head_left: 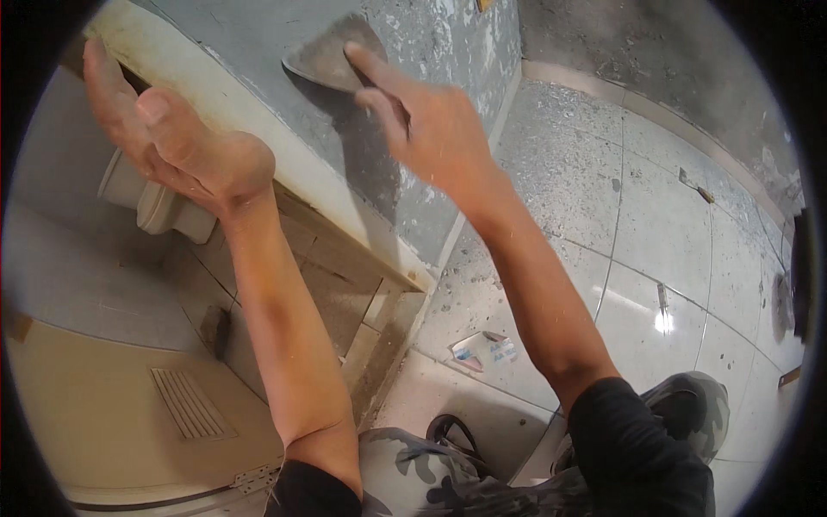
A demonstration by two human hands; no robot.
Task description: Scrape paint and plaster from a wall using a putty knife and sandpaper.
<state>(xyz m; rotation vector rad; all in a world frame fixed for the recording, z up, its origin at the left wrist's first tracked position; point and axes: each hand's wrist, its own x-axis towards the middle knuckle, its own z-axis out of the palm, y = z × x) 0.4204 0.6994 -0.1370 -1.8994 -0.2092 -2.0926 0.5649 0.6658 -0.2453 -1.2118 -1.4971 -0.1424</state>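
Scraper (326,56) gripped in right hand (439,121), 1 finger along it; left hand (194,151) open and bare. Scraping looks partway: flakes (616,184) on tiles (663,215), patchy wall (418,43) probably unfinished.

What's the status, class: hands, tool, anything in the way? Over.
Right hand gripping scraper at grey wall. Left hand open by door frame, contact unclear. Debris on floor; nothing seen blocking scraper.

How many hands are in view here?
2: the left hand by the door frame, and the right hand holding a scraper at the grey wall.
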